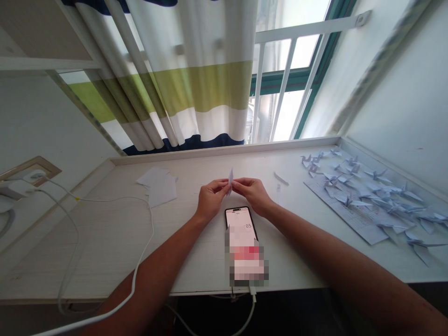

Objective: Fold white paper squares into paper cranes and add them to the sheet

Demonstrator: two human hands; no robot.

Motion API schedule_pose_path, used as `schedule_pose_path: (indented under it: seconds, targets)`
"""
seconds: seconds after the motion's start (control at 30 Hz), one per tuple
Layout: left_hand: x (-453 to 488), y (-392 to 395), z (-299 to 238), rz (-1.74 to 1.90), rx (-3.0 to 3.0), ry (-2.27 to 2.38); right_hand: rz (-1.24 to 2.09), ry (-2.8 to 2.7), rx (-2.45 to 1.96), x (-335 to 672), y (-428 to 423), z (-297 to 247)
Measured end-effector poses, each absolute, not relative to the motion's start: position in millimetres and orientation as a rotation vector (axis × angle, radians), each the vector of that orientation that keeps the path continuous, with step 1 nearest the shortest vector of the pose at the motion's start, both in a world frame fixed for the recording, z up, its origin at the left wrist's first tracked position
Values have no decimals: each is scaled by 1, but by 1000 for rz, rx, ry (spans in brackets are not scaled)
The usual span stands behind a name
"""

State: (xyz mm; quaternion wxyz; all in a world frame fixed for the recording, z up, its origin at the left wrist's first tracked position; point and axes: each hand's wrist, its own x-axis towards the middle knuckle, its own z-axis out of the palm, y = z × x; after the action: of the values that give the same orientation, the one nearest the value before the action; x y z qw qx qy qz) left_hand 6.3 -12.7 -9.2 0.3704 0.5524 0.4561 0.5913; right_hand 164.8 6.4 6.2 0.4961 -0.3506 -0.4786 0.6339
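A small folded piece of white paper (231,176) stands upright between my two hands, just above the desk. My left hand (213,198) pinches it from the left with thumb and fingers. From the right, my right hand (255,192) grips the same paper with closed fingers. Its lower part is partly hidden by the fingertips. Below the hands lies a phone (239,227) with a lit screen, partly pixelated, and a cable plugged into its lower end.
White paper sheets (163,189) lie left on the desk (105,233). Many folded paper cranes (348,200) spread over a printed sheet (364,228) at right. Paper scraps (281,178) sit beyond my right hand. A white cable (151,219) crosses my left forearm.
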Motion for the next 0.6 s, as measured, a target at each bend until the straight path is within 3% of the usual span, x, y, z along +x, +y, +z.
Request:
schedule_pose_path:
  seconds: [0.6]
  targets:
    - [7, -14, -1, 1539, 1174, 1100, 1314, -1299, -904, 163, 6, 6]
